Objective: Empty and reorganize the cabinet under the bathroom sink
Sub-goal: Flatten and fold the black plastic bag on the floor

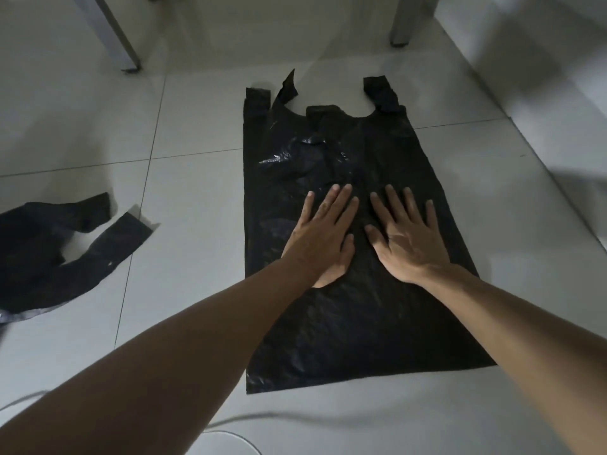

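A black plastic carrier bag (345,323) lies spread flat on the white tiled floor, its two handles pointing away from me. My left hand (323,238) rests palm down on the bag's middle, fingers apart. Beside it, my right hand (410,239) also presses flat on the bag with fingers spread. Neither hand grips anything. A wrinkled, shiny patch shows on the bag just beyond my fingertips.
A second black plastic bag (49,254) lies crumpled on the floor at the left. Two grey metal legs (121,37) stand at the back, one left and one right. A white wall or panel (542,93) runs along the right. A thin cable (262,417) crosses the floor near me.
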`<state>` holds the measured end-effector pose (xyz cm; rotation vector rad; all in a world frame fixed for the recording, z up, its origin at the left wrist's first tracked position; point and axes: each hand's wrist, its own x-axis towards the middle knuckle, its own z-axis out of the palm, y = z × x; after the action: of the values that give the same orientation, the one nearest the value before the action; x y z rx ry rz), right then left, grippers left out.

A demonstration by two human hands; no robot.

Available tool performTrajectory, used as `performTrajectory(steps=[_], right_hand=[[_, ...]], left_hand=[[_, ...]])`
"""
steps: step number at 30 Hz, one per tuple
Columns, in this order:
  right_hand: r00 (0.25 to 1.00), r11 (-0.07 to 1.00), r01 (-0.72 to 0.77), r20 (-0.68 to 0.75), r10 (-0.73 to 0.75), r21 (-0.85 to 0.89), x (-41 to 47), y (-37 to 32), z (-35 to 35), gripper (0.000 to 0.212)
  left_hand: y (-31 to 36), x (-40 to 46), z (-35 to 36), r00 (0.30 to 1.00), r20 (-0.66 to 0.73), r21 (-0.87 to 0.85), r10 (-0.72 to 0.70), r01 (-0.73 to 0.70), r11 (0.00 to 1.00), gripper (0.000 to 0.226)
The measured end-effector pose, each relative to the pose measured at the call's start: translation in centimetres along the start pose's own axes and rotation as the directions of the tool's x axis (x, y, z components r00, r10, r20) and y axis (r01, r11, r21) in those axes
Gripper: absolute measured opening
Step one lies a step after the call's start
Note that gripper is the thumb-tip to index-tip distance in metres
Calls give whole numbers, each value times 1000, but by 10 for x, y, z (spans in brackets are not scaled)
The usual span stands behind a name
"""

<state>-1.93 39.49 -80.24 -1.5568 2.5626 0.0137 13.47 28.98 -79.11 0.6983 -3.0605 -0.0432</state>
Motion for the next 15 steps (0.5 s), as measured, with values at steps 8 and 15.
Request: performTrajectory(steps=[8, 15], right_hand=[[1000, 1000, -5, 6, 5, -20, 0, 1, 4, 69], [1000, 1000, -6, 11, 6, -25, -1, 1, 3, 68]], left_hand=[[-78, 27, 12, 958, 120, -6, -260, 263, 965, 74], [-92, 55, -5, 971, -18, -6, -239, 239, 971, 73]])
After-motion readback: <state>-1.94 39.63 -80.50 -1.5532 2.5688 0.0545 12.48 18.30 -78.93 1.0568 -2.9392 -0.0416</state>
